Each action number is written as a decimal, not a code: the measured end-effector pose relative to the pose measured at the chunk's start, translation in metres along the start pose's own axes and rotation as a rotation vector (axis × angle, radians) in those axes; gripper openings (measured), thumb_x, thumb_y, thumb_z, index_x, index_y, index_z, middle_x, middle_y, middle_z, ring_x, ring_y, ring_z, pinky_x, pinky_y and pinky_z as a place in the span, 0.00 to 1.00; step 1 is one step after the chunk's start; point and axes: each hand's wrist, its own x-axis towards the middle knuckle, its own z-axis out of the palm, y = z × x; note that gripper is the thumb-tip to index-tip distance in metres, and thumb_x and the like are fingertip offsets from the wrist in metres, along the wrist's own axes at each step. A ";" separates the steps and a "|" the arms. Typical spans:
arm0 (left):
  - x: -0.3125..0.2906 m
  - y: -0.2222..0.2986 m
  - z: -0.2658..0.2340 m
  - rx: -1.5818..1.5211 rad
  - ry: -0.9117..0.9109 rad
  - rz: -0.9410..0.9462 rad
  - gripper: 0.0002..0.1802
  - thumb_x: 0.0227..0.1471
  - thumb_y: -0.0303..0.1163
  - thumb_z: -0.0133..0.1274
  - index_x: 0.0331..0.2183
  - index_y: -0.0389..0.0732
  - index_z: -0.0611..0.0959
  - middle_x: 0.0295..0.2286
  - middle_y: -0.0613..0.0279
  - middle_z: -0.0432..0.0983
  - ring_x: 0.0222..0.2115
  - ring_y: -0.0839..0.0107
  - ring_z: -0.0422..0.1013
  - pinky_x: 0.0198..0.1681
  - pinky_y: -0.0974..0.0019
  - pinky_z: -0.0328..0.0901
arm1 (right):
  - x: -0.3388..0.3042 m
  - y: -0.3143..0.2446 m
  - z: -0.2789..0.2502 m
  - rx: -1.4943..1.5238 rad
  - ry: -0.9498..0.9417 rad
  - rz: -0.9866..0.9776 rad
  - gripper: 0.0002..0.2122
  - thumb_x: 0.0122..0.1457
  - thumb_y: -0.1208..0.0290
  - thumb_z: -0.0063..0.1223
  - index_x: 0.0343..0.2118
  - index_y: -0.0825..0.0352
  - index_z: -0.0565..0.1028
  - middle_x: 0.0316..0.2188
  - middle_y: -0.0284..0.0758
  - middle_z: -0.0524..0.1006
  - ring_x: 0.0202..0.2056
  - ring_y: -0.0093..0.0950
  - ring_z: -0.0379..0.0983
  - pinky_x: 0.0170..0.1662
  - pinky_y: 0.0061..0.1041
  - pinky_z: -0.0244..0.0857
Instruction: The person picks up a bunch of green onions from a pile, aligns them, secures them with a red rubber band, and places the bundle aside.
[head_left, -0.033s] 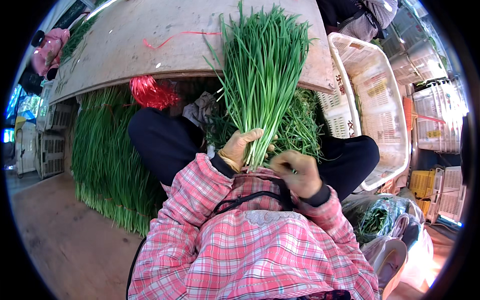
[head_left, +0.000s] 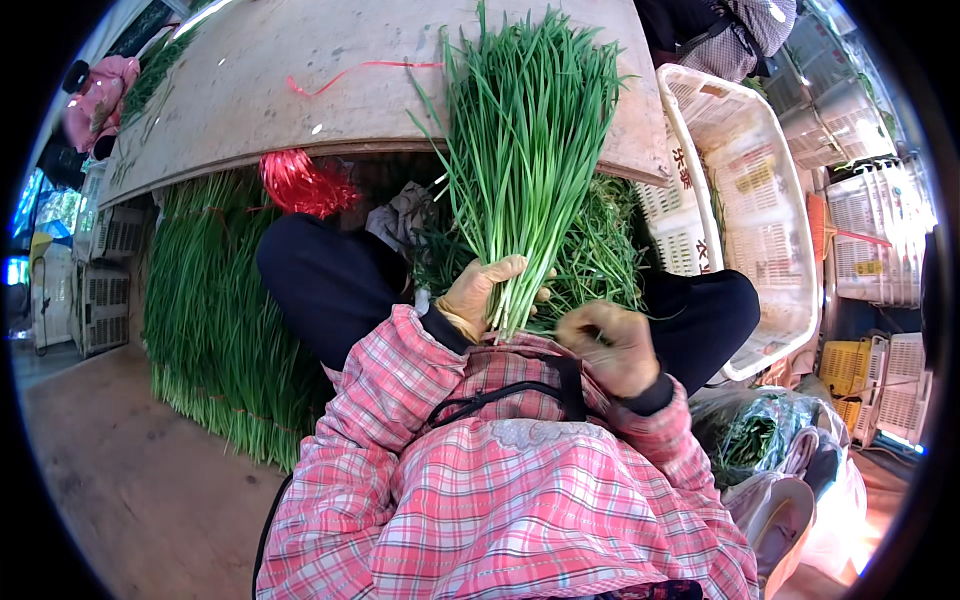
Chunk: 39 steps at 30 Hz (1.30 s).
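Note:
A thick bunch of chives [head_left: 530, 150], green leaves up and pale stem ends down, leans across the edge of a wooden board [head_left: 380, 110]. My left hand [head_left: 478, 292], gloved, is closed around its lower stems. Just right of the stem ends is my right hand [head_left: 610, 345], apart from the bunch. Its fingers are curled but smeared by motion, so whether they hold anything is unclear. Loose green leaves [head_left: 600, 250] lie behind it, under the board. A bundle of shiny red ties [head_left: 305, 185] hangs at the board's edge.
Large stacked bundles of chives [head_left: 220, 310] stand left of my knee. A white plastic crate [head_left: 765, 220] is at the right, near a clear bag of greens [head_left: 755, 435]. One red strip [head_left: 350, 75] lies on the board. Another person [head_left: 100, 100] is at far left.
My right hand has moved a little to the right, away from the stem ends. The left hand and the bunch have stayed in place.

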 end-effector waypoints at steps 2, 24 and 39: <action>-0.005 -0.002 0.005 -0.057 0.007 0.039 0.27 0.54 0.40 0.48 0.50 0.31 0.69 0.43 0.48 0.73 0.38 0.63 0.74 0.37 0.63 0.73 | -0.002 0.004 -0.026 -0.446 -0.053 0.151 0.07 0.44 0.80 0.58 0.29 0.71 0.74 0.31 0.43 0.76 0.31 0.35 0.74 0.33 0.24 0.67; -0.017 -0.008 0.037 0.324 0.128 0.244 0.27 0.36 0.16 0.57 0.44 0.34 0.73 0.31 0.58 0.75 0.27 0.67 0.75 0.26 0.70 0.70 | 0.068 0.036 0.020 0.724 0.240 0.489 0.21 0.50 0.71 0.60 0.45 0.74 0.67 0.36 0.38 0.76 0.32 0.26 0.74 0.37 0.23 0.68; -0.017 -0.014 0.042 0.323 0.123 0.345 0.39 0.31 0.10 0.56 0.50 0.38 0.68 0.42 0.60 0.70 0.38 0.68 0.71 0.31 0.68 0.70 | 0.067 0.014 0.035 0.705 0.426 0.178 0.14 0.51 0.81 0.56 0.42 0.70 0.71 0.35 0.32 0.77 0.32 0.20 0.73 0.38 0.21 0.68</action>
